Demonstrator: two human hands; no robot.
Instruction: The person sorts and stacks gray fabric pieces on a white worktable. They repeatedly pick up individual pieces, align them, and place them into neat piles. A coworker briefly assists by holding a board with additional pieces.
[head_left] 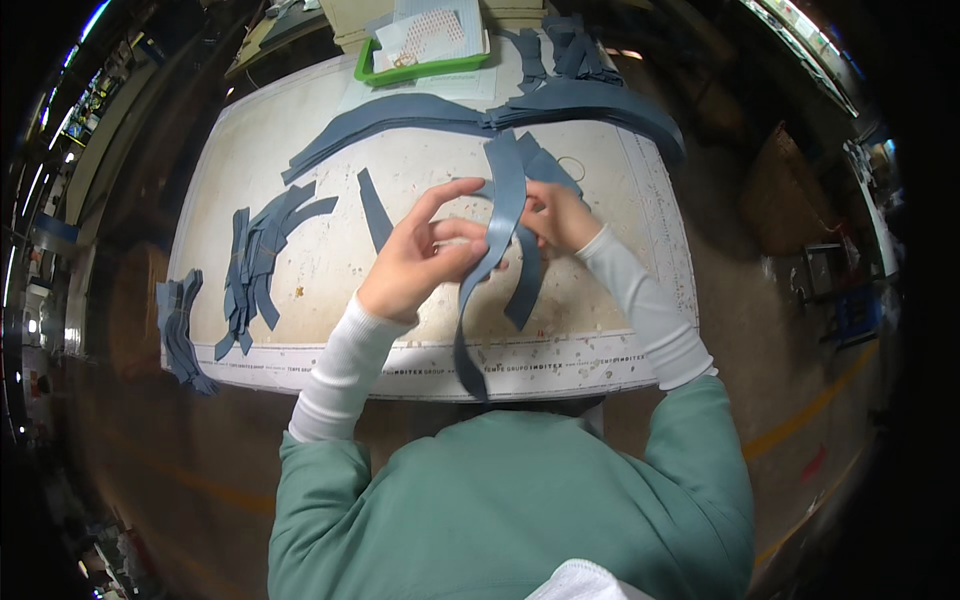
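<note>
A long, curved blue strip (509, 185), leather-like and slightly shiny, is held up over the table with its lower end hanging past the front edge. My left hand (425, 250) pinches it at mid-length between thumb and fingers. At the strip's right edge, the bent fingers of my right hand (558, 215) are closed on it; their tips are partly hidden. Beneath my hands another blue strip (525, 285) shows, and several wider blue pieces (548, 165) lie just beyond. A single short strip (375, 208) rests left of my left hand.
On the white table (330, 255), long curved strips lie in a left stack (390, 112) and a right stack (600, 100). A loose heap of short strips (255, 255) and a tied bundle (178, 330) are at left. A green tray (425, 68) with papers stands at the back.
</note>
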